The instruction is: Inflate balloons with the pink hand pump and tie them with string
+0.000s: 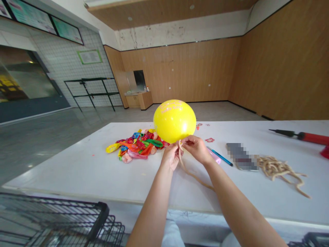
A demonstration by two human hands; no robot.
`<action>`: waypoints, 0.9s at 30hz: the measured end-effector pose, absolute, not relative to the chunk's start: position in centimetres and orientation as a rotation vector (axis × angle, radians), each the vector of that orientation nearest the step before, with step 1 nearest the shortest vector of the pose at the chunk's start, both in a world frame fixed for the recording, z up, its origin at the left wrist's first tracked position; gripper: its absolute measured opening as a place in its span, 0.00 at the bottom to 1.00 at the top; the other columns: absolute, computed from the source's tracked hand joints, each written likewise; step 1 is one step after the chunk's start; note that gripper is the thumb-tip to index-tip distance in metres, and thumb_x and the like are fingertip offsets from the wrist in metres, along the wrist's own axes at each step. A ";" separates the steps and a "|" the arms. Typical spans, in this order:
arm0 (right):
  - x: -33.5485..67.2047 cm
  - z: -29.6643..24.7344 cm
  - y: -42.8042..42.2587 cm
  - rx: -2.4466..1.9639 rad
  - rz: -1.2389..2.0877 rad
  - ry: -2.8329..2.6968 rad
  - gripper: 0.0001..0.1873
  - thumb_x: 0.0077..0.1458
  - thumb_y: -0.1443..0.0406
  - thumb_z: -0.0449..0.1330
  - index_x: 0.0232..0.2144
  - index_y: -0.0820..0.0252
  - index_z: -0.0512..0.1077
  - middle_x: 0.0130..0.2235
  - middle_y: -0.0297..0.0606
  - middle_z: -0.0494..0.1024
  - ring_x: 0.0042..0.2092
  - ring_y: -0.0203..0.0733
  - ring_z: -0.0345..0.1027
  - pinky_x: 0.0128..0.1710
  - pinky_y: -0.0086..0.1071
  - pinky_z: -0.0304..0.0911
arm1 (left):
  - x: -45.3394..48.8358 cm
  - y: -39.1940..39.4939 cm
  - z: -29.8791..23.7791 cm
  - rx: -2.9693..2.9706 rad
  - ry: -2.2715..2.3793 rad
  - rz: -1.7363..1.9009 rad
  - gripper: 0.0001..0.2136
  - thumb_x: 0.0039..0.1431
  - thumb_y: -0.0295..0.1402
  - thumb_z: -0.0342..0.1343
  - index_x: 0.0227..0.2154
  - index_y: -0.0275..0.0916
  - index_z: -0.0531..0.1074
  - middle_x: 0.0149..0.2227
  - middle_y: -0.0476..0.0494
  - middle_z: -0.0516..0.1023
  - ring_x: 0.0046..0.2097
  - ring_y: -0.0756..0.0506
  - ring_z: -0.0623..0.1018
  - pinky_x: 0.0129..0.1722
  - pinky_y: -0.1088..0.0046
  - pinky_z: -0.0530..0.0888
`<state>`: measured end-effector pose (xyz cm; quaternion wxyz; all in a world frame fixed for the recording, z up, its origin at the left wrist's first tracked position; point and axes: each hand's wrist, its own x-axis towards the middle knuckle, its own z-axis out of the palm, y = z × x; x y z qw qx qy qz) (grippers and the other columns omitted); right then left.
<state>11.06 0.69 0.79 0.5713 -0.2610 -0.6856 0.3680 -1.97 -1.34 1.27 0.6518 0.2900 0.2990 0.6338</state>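
Note:
An inflated yellow balloon with pink lettering stands above the white table, its neck pointing down toward me. My left hand is closed at the neck, pinching a beige cord there. From the neck the cord trails down to the right and passes behind my right forearm. My right hand is closed too, its thumb and forefinger pinched together at the balloon's neck and the cord. Fingers partly hide the spot where cord and neck meet.
Uninflated coloured balloons lie heaped left on the white table. To the right are a blue pen, a blurred phone-like object, a tangle of beige cord and a red-and-black pump. A black wire cart stands front left.

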 end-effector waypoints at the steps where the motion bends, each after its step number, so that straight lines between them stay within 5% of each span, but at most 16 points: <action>1: 11.1 0.9 0.7 -0.616 0.850 -1.606 0.07 0.50 0.61 0.64 0.30 0.58 0.75 0.34 0.39 0.79 0.34 0.41 0.73 0.37 0.34 0.69 | -2.0 -1.4 1.3 0.658 0.677 1.443 0.10 0.42 0.29 0.69 0.26 0.32 0.74 0.25 0.46 0.74 0.25 0.53 0.73 0.26 0.79 0.70; 14: 11.3 1.2 0.4 -0.570 0.866 -1.611 0.10 0.48 0.59 0.66 0.29 0.58 0.73 0.31 0.36 0.76 0.32 0.39 0.71 0.35 0.33 0.68 | -1.7 -2.0 1.9 0.810 0.721 1.571 0.15 0.32 0.33 0.73 0.24 0.32 0.76 0.27 0.43 0.79 0.30 0.49 0.77 0.34 0.72 0.74; 21: 11.2 1.1 0.6 -0.497 0.999 -1.574 0.12 0.46 0.56 0.68 0.26 0.58 0.74 0.28 0.34 0.76 0.30 0.37 0.70 0.35 0.32 0.68 | -1.9 -1.9 1.7 0.770 0.702 1.474 0.16 0.35 0.35 0.72 0.24 0.32 0.74 0.24 0.47 0.76 0.27 0.53 0.75 0.31 0.77 0.72; 27: 11.6 1.7 0.5 -0.544 1.113 -1.413 0.15 0.44 0.54 0.68 0.25 0.59 0.71 0.27 0.33 0.76 0.29 0.35 0.69 0.35 0.32 0.68 | -1.7 -2.3 2.2 0.884 0.689 1.523 0.17 0.37 0.37 0.71 0.27 0.33 0.72 0.27 0.44 0.77 0.29 0.49 0.77 0.36 0.69 0.75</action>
